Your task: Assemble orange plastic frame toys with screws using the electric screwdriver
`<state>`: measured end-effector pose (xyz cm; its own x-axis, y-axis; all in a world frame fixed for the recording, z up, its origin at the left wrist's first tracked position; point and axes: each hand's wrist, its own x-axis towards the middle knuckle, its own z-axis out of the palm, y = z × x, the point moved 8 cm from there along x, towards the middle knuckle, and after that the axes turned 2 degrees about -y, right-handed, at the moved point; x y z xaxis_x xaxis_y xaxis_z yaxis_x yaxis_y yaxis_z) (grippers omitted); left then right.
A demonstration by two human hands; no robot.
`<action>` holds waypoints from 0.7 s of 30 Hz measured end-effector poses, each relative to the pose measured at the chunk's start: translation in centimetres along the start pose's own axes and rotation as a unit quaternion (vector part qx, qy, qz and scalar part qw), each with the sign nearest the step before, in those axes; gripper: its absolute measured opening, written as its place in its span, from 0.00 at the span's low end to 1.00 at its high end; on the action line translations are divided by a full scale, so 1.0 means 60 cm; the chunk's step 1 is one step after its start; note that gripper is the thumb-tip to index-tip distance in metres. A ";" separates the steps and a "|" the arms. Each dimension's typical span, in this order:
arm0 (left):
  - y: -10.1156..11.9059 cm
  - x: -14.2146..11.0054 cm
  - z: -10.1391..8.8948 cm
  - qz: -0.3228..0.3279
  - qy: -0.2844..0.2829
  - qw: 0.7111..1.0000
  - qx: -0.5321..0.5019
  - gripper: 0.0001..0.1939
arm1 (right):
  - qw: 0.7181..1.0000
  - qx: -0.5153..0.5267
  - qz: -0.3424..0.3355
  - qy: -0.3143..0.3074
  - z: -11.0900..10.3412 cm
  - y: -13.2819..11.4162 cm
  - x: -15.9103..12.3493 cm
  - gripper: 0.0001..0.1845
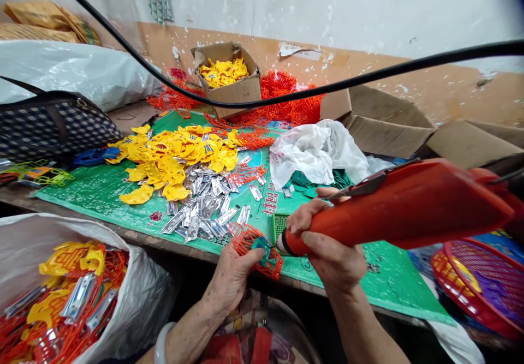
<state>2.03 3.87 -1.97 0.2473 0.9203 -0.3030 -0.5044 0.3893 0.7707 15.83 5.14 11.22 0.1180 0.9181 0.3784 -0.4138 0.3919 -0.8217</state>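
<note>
My right hand [333, 257] is wrapped round a red electric screwdriver [393, 206], held aslant with its tip pointing down and left. In my left hand [233, 274] is an orange plastic frame [272, 267] with a small teal piece [262, 246] on it, the thumb pressing on the teal piece. The screwdriver's nose [282, 242] is right beside that piece; whether the bit touches it I cannot tell. Just behind stands a small green basket [279, 224]. Silver metal plates [204, 203] and yellow plastic parts [164, 154] lie heaped beyond my left hand.
A white sack [143, 276] of mixed parts stands at the lower left. Cardboard boxes [241, 91] and orange frames [295, 102] line the wall. A white plastic bag [315, 151] lies mid-table, a red basket [438, 266] at right. A black cable [229, 104] hangs across the view.
</note>
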 end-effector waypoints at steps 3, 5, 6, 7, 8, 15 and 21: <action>0.003 0.000 0.000 -0.008 -0.009 1.000 0.007 0.12 | 1.000 0.013 0.001 0.019 -0.006 -0.004 0.004 0.28; 0.005 0.000 -0.002 -0.018 -0.004 1.000 0.010 0.13 | 0.999 0.012 -0.012 0.047 -0.018 -0.008 0.008 0.29; 0.007 0.000 -0.003 -0.021 -0.001 1.000 0.012 0.13 | 0.998 0.004 -0.019 0.062 -0.026 -0.009 0.011 0.29; 0.010 0.001 -0.004 -0.022 0.001 1.000 0.013 0.13 | 0.997 -0.007 -0.024 0.078 -0.033 -0.008 0.013 0.29; 0.012 0.001 -0.004 -0.021 0.002 1.000 0.014 0.13 | 0.995 -0.022 -0.023 0.091 -0.041 -0.004 0.014 0.28; 0.012 0.003 -0.003 -0.015 -0.010 1.000 -0.013 0.16 | 0.989 -0.098 0.014 0.114 -0.075 0.042 0.013 0.09; 0.010 0.008 -0.001 -0.023 -0.018 0.999 -0.018 0.16 | 0.984 -0.121 0.017 0.129 -0.083 0.044 0.008 0.09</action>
<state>1.79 4.51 -1.70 0.3008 0.8995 -0.3167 -0.5210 0.4332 0.7354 19.33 6.89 7.11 0.3461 0.9032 0.2540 -0.1972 0.3347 -0.9215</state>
